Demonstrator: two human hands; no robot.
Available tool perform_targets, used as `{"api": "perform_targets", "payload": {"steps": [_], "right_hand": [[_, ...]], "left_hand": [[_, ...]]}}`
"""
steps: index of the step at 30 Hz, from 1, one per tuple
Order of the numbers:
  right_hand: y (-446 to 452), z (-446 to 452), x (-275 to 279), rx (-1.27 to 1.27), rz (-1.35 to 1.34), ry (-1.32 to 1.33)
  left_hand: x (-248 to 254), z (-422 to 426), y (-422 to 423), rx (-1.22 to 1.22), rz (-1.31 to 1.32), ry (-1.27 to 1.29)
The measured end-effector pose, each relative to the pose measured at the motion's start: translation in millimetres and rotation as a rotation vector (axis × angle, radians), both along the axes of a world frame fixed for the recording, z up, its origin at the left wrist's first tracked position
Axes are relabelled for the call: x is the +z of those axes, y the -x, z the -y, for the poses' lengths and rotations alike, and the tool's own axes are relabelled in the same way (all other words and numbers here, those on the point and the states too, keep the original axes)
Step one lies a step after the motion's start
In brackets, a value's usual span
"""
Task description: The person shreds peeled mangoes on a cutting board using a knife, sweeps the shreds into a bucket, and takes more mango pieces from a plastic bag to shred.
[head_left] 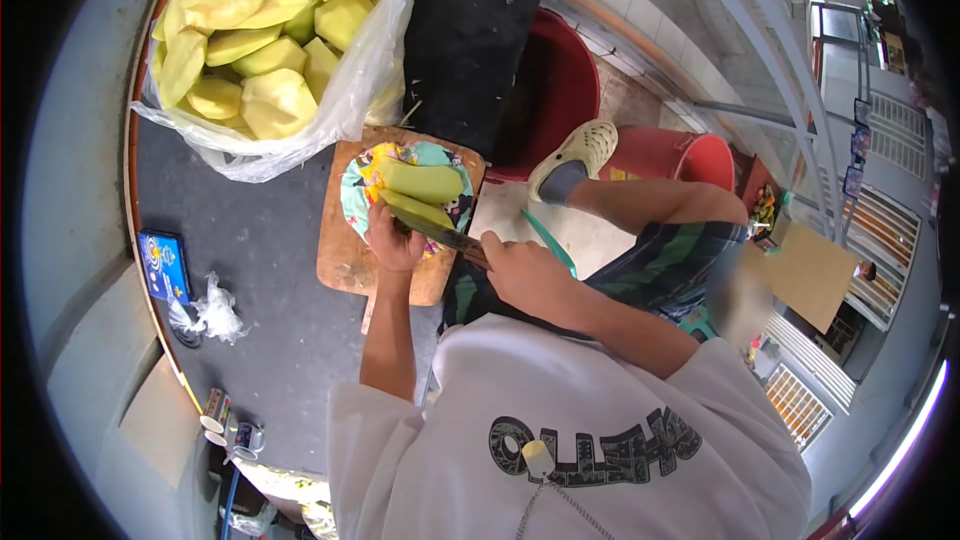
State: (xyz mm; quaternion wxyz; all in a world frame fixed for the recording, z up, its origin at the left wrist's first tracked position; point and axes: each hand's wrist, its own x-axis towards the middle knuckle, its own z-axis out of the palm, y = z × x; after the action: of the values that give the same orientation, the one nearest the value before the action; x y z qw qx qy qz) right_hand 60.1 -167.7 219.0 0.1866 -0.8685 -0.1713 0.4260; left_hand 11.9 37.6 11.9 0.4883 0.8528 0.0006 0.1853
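Note:
My left hand (pixel 396 240) is closed around a pale green peeled fruit piece (pixel 418 211). The fruit's exact kind is unclear. In my right hand (pixel 530 275) is a knife (pixel 452 239), its dark blade lying along the near side of that piece. A second peeled piece (pixel 425 181) rests just beyond it on a colourful patterned cloth (pixel 354 198). Beneath the cloth is a wooden cutting board (pixel 338 262) with a short handle. My fingers partly hide the held piece and the blade's tip.
A plastic bag (pixel 345 136) full of peeled fruit pieces stands beyond the board on the dark table (pixel 270 230). At left are a blue box (pixel 164 265) and crumpled plastic (pixel 217 310). Red tubs (pixel 570 70) stand beside the table, near a clog-wearing foot (pixel 575 158).

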Motion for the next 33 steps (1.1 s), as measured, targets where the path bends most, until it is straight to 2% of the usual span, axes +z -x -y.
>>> {"api": "perform_targets", "payload": {"steps": [16,20,23,27,33], "right_hand": [[-8,-1,-30,-0.005,0.002,-0.047],[6,2,-77,-0.042,0.064,-0.13],[1,2,-96,-0.026,0.124,-0.099],[2,-1,-84,-0.026,0.124,-0.091],[0,7,-12,-0.068,0.08,-0.138]], "left_hand": [[-5,4,4,0.04,-0.019,0.104],[7,1,3,0.005,-0.104,0.043],[10,6,-5,0.055,-0.004,0.133],[8,3,-7,0.036,-0.005,0.088],[-5,2,6,0.048,-0.035,0.174]]}}
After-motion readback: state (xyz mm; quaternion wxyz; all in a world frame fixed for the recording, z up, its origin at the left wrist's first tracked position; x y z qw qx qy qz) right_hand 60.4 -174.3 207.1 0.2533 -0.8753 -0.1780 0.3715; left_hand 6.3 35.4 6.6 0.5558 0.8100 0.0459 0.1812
